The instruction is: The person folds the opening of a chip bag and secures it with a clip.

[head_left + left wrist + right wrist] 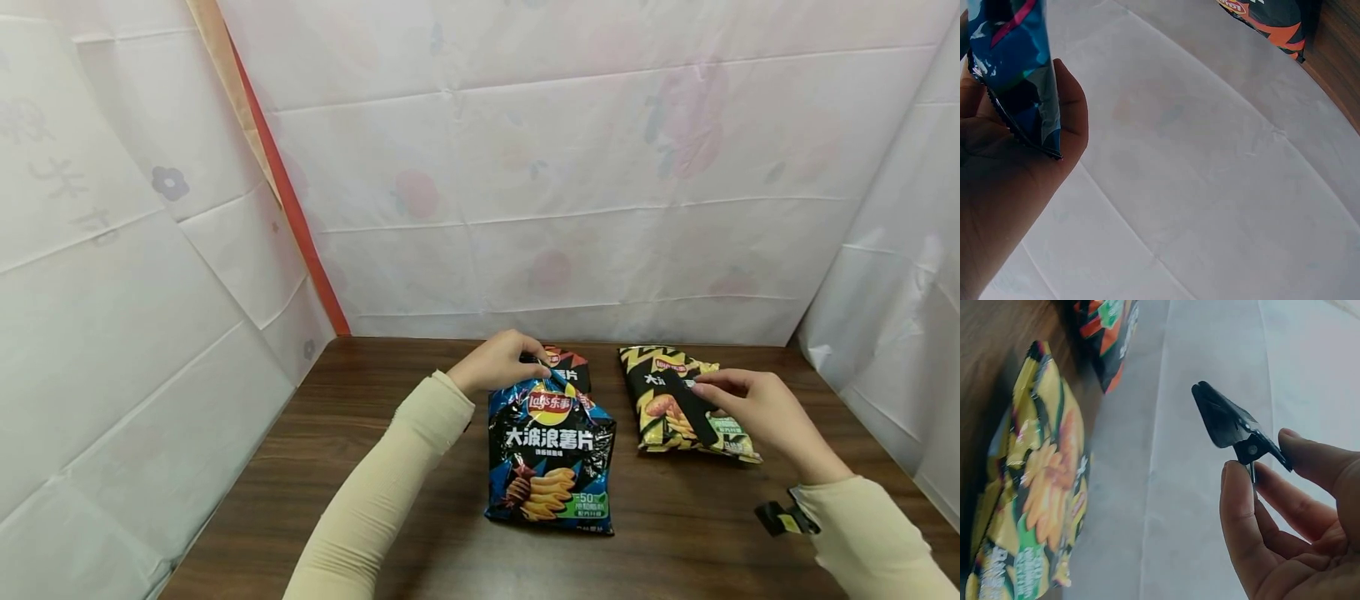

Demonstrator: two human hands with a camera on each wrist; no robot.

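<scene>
My left hand (pixel 501 363) grips the gathered top edge of a blue and black potato chip bag (pixel 550 462), which stands upright with its front facing me. In the left wrist view the folded top corner of this bag (pixel 1019 75) lies between thumb and fingers. My right hand (pixel 768 414) pinches the handles of a black bag clip (pixel 1225 419) between thumb and fingers. In the head view the clip (pixel 692 410) overlaps a yellow and black chip bag (pixel 654 417) lying on the table.
Behind the blue bag a red and black chip bag (pixel 573 368) lies partly hidden. The brown wooden table (pixel 300 500) is bordered by white patterned sheeting (pixel 525 167) at the back and both sides. A small black device (pixel 786 515) sits by my right wrist.
</scene>
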